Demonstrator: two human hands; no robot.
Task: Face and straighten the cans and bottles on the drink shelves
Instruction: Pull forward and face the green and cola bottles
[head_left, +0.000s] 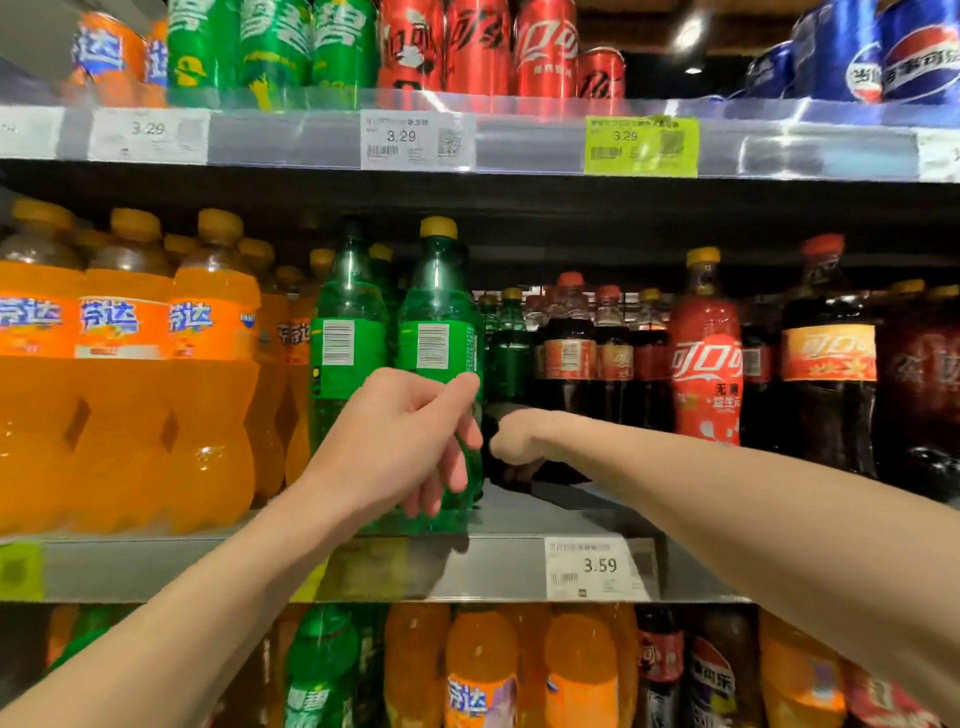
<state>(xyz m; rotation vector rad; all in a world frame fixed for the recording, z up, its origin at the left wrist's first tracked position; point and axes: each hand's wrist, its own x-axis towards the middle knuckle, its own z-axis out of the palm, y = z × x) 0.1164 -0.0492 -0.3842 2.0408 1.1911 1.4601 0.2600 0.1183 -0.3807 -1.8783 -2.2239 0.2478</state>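
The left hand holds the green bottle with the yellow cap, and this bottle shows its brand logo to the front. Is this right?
Not quite. In the head view the left hand holds the green bottle, but its barcode faces the front, not the logo.

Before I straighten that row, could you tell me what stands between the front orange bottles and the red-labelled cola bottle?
Two green bottles showing barcodes, then a gap with recessed bottles, in the head view.
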